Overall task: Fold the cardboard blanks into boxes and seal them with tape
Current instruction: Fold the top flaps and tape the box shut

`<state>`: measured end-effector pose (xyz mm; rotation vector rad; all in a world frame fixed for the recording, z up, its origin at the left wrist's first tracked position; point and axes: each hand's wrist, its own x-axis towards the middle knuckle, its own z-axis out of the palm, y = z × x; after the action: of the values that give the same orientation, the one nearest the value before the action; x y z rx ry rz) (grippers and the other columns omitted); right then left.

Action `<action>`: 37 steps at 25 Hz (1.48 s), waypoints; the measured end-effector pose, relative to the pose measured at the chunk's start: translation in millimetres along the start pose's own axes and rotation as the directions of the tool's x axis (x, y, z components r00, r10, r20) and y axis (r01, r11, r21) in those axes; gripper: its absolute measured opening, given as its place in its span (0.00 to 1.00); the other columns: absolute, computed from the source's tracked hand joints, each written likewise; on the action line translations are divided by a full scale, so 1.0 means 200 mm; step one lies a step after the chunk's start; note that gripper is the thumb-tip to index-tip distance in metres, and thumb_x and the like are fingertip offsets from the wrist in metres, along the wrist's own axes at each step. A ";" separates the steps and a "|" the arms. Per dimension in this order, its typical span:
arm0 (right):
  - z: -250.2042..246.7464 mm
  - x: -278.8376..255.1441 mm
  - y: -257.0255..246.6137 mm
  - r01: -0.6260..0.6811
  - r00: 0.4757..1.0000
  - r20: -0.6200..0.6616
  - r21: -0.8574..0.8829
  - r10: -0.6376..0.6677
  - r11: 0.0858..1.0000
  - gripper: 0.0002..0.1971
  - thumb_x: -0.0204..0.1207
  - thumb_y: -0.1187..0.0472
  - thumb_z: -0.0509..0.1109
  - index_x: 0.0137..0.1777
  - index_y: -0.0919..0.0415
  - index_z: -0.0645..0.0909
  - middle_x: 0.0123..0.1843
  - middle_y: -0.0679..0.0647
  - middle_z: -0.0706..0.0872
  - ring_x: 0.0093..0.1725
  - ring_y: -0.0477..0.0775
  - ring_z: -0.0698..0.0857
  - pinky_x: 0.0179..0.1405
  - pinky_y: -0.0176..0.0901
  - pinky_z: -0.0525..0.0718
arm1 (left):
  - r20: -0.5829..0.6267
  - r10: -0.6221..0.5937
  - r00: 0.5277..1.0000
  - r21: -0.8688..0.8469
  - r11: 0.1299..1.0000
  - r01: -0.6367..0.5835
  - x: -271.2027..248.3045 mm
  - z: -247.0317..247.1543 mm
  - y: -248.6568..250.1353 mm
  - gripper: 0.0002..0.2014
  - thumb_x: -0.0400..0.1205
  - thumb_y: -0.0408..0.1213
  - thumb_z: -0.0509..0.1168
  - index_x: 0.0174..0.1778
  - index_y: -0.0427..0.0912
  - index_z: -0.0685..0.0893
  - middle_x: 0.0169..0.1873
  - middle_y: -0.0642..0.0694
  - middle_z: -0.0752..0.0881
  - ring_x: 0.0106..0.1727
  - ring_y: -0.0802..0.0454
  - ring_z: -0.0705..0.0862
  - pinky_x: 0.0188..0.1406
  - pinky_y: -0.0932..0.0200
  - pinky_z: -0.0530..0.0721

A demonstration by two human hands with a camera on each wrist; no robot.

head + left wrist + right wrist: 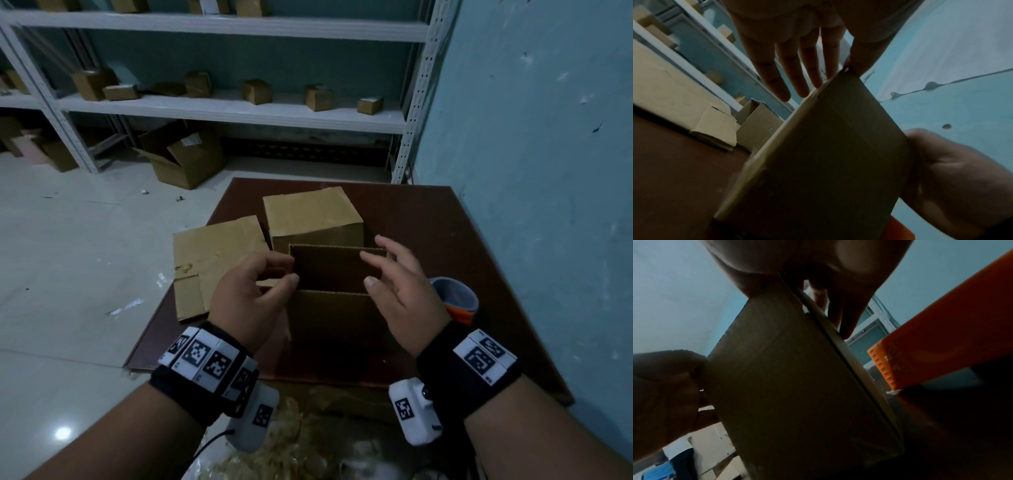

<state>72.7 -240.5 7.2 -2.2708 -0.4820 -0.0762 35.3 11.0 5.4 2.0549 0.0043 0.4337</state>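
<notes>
An open-topped cardboard box (pixel 330 308) stands in the middle of the dark brown table (pixel 428 219). My left hand (pixel 291 270) pinches its left side flap between thumb and curled fingers. At the right wall my right hand (pixel 368 269) holds the box. Its thumb lies on the near edge and its fingers (pixel 840 318) on the other side of the cardboard (pixel 793 378). The left wrist view shows the box wall (pixel 828 154) gripped at its top corner. A closed box (pixel 311 216) sits just behind. A flat blank (pixel 212 260) lies to the left.
An orange tape dispenser (pixel 455 301) rests on the table just right of my right hand. White shelving (pixel 239 109) with several small boxes stands beyond, and an open carton (pixel 185 161) sits on the floor. A blue wall (pixel 531 154) borders the right.
</notes>
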 end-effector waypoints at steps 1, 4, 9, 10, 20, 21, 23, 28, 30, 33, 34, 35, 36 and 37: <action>0.00 0.00 0.00 -0.018 1.000 0.011 0.017 0.018 1.000 0.23 0.89 0.51 0.63 0.84 0.48 0.73 0.91 0.41 0.58 0.84 0.34 0.61 0.82 0.46 0.69 | 0.004 0.002 1.000 0.011 1.000 -0.002 0.00 0.01 -0.01 0.12 0.82 0.41 0.74 0.60 0.60 0.87 0.55 0.62 0.89 0.58 0.65 0.87 0.55 0.53 0.91; 0.01 0.01 0.00 -0.061 0.998 0.014 0.058 0.060 0.996 0.29 0.89 0.49 0.63 0.88 0.49 0.61 0.93 0.42 0.52 0.87 0.37 0.56 0.87 0.48 0.62 | 0.063 0.101 0.993 0.169 0.979 -0.110 -0.02 0.02 -0.01 0.12 0.86 0.50 0.65 0.63 0.59 0.87 0.61 0.65 0.87 0.61 0.65 0.85 0.60 0.49 0.90; 0.03 -0.01 -0.02 -0.083 0.995 0.073 0.177 0.071 0.981 0.46 0.82 0.34 0.65 0.93 0.45 0.44 0.91 0.37 0.49 0.85 0.33 0.56 0.83 0.40 0.62 | 0.345 0.140 0.928 0.363 0.892 -0.269 -0.02 0.04 0.01 0.32 0.84 0.72 0.44 0.58 0.58 0.88 0.60 0.62 0.87 0.66 0.62 0.79 0.66 0.49 0.83; 0.03 -0.01 -0.01 -0.118 0.993 0.015 0.271 0.118 0.955 0.49 0.77 0.33 0.69 0.92 0.46 0.49 0.90 0.39 0.55 0.85 0.35 0.61 0.83 0.43 0.67 | 0.344 0.123 0.931 0.364 0.896 -0.253 -0.01 0.04 0.00 0.32 0.83 0.74 0.44 0.55 0.59 0.86 0.59 0.62 0.86 0.65 0.62 0.78 0.65 0.51 0.83; 0.05 -0.05 0.01 -0.031 0.993 -0.120 -0.126 0.016 0.992 0.29 0.76 0.26 0.62 0.65 0.43 0.84 0.66 0.36 0.82 0.65 0.35 0.77 0.64 0.42 0.79 | 0.358 0.053 0.932 0.275 0.948 -0.160 0.04 0.05 -0.02 0.25 0.83 0.68 0.51 0.35 0.59 0.86 0.74 0.57 0.79 0.67 0.54 0.78 0.66 0.36 0.82; 0.06 -0.05 0.01 0.020 0.997 -0.065 -0.197 -0.033 0.980 0.25 0.77 0.26 0.63 0.58 0.43 0.86 0.65 0.35 0.82 0.65 0.36 0.76 0.63 0.42 0.77 | 0.369 0.060 0.927 0.265 0.950 -0.167 0.05 0.04 -0.02 0.23 0.83 0.67 0.52 0.33 0.62 0.85 0.74 0.57 0.79 0.66 0.54 0.78 0.65 0.36 0.82; 0.09 -0.05 0.02 0.060 0.996 -0.055 -0.233 -0.075 0.971 0.24 0.77 0.25 0.63 0.53 0.42 0.87 0.64 0.35 0.84 0.65 0.38 0.75 0.62 0.43 0.73 | 0.375 0.073 0.924 0.241 0.955 -0.173 0.06 0.03 -0.02 0.19 0.83 0.66 0.53 0.30 0.68 0.81 0.73 0.57 0.79 0.66 0.53 0.78 0.65 0.36 0.81; 0.07 -0.03 0.02 -0.036 0.996 -0.086 -0.101 0.027 0.994 0.29 0.74 0.25 0.60 0.66 0.40 0.82 0.59 0.37 0.80 0.60 0.35 0.78 0.60 0.41 0.80 | 0.253 0.057 0.966 0.269 0.955 -0.127 0.03 0.04 -0.01 0.17 0.82 0.68 0.57 0.57 0.64 0.82 0.70 0.57 0.79 0.64 0.60 0.80 0.62 0.48 0.87; 0.06 -0.01 0.03 -0.031 0.988 -0.151 -0.035 0.026 0.999 0.24 0.75 0.31 0.68 0.68 0.39 0.80 0.59 0.37 0.81 0.58 0.34 0.80 0.56 0.40 0.85 | 0.168 -0.001 0.986 0.212 0.977 -0.035 0.04 0.03 -0.01 0.32 0.79 0.63 0.67 0.79 0.61 0.70 0.72 0.59 0.74 0.63 0.63 0.82 0.60 0.55 0.88; 0.04 0.03 0.05 -0.117 0.976 -0.174 0.102 0.134 0.988 0.36 0.75 0.46 0.79 0.82 0.43 0.70 0.69 0.42 0.74 0.61 0.38 0.82 0.55 0.40 0.87 | 0.207 -0.065 0.976 0.278 0.960 0.005 0.06 0.01 -0.01 0.34 0.78 0.59 0.69 0.82 0.66 0.69 0.74 0.57 0.67 0.64 0.61 0.79 0.64 0.51 0.88; 0.04 0.03 0.05 -0.154 0.976 -0.138 0.088 0.166 0.984 0.39 0.76 0.47 0.79 0.86 0.44 0.66 0.73 0.43 0.71 0.64 0.39 0.80 0.60 0.41 0.85 | 0.205 -0.047 0.978 0.307 0.951 -0.019 0.07 0.02 -0.02 0.25 0.79 0.58 0.70 0.74 0.65 0.79 0.72 0.58 0.69 0.64 0.60 0.78 0.66 0.49 0.87; 0.04 0.04 0.05 -0.159 0.982 -0.100 0.037 0.162 0.987 0.39 0.79 0.46 0.77 0.87 0.44 0.66 0.76 0.43 0.68 0.68 0.41 0.77 0.65 0.44 0.83 | 0.195 -0.029 0.980 0.317 0.948 -0.035 0.08 0.03 -0.03 0.15 0.79 0.56 0.72 0.62 0.63 0.85 0.68 0.59 0.72 0.64 0.59 0.77 0.66 0.48 0.86; 0.04 0.04 0.05 -0.139 0.988 -0.067 -0.041 0.136 0.989 0.34 0.81 0.43 0.73 0.86 0.45 0.69 0.77 0.44 0.69 0.72 0.43 0.75 0.70 0.47 0.80 | 0.191 -0.029 0.981 0.314 0.949 -0.033 0.08 0.03 -0.03 0.07 0.80 0.55 0.73 0.53 0.63 0.87 0.66 0.61 0.74 0.64 0.59 0.76 0.67 0.48 0.86; 0.02 0.05 0.05 -0.120 0.992 -0.053 -0.122 0.114 0.985 0.29 0.82 0.41 0.68 0.83 0.45 0.73 0.76 0.44 0.72 0.73 0.44 0.74 0.72 0.49 0.78 | 0.202 -0.043 0.979 0.304 0.952 -0.020 0.08 0.04 -0.04 0.03 0.81 0.54 0.73 0.47 0.63 0.87 0.67 0.62 0.76 0.65 0.59 0.76 0.67 0.48 0.85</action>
<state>85.8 -240.0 -1.0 -2.4094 -0.3263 -0.1018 54.5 12.0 0.3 2.3967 -0.0441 0.2192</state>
